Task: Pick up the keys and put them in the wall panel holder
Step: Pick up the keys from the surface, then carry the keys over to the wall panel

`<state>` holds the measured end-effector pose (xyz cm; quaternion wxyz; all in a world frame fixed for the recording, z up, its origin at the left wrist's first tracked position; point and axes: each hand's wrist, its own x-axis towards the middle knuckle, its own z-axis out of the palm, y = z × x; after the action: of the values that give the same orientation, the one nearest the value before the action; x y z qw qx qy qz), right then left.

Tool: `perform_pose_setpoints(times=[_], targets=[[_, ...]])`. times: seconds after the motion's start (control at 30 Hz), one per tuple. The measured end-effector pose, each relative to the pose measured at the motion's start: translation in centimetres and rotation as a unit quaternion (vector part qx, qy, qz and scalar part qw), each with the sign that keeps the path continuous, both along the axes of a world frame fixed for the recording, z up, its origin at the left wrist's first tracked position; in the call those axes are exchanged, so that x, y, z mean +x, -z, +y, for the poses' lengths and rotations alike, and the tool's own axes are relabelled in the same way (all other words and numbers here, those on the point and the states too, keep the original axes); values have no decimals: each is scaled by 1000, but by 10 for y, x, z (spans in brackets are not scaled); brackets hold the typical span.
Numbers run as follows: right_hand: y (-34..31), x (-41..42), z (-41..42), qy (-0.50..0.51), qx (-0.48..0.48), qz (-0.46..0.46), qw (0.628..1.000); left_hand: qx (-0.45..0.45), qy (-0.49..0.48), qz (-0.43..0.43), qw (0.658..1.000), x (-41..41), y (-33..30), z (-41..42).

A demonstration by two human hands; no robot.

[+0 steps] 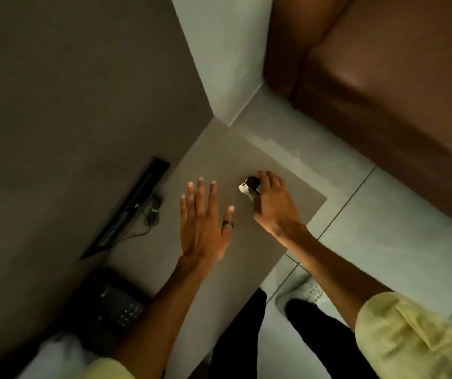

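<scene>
looking straight down from the head camera: a grey countertop [246, 236] runs along a dark wall, and both bare hands are out over it. the right hand [274, 206] is down on the keys [248, 187], near the far right part of the top. the fingers [267, 177] curl over the bunch, a dark fob and a pale silver key poking out on the left side of the hand. the grip looks closed around them, though whether the keys are off the surface or lying on it cannot be told from this angle.

the left hand [203, 228] is flat and wide open, fingers spread, palm down, holding nothing. a dark ring [227, 224] sits on its thumb. it hovers just to the left of the keys, apart from them.

on the wall to the left, a long dark slot-like panel [131, 209] runs at a slant, with a thin cable [151, 212] looped at its near side. closer in, at the left end of the top, a black desk phone [115, 302] with a keypad.

yellow sleeves [411, 337] on both arms, black trousers [315, 337] and a white shoe [307, 294] on the pale tiled floor [397, 228] below. a brown leather seat [383, 77] fills the upper right.
</scene>
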<state>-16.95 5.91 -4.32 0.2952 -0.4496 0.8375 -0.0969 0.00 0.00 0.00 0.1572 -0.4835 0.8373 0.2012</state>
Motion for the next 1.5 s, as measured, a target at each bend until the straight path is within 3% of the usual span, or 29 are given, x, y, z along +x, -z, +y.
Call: perform_pose_setpoints(times=[0.2, 0.4, 0.67, 0.8, 0.93, 1.17, 1.3, 1.5], targets=[[28, 8, -2, -6, -17, 49, 999, 4, 15, 8, 1000, 13, 27, 18], [21, -5, -10, -15, 30, -16, 999, -8, 37, 12, 999, -2, 22, 24], [8, -34, 19, 0, 78, -28, 997, -17, 58, 0, 998, -30, 6, 44], [-33, -54, 30, -4, 26, -45, 999, -24, 60, 14, 998, -40, -22, 56], [-124, -89, 23, -22, -20, -53, 998, -76, 70, 60, 993, -66, -92, 55], [-361, -169, -6, -77, -165, 9, 983, -218, 76, 192, 954, -134, -298, 9], [-507, -198, -7, -129, -315, 63, 938, -294, 62, 278, 913, -165, -422, -16], [-689, -226, 15, -137, -461, 138, 866, -368, 98, 393, 837, -207, -584, -28]])
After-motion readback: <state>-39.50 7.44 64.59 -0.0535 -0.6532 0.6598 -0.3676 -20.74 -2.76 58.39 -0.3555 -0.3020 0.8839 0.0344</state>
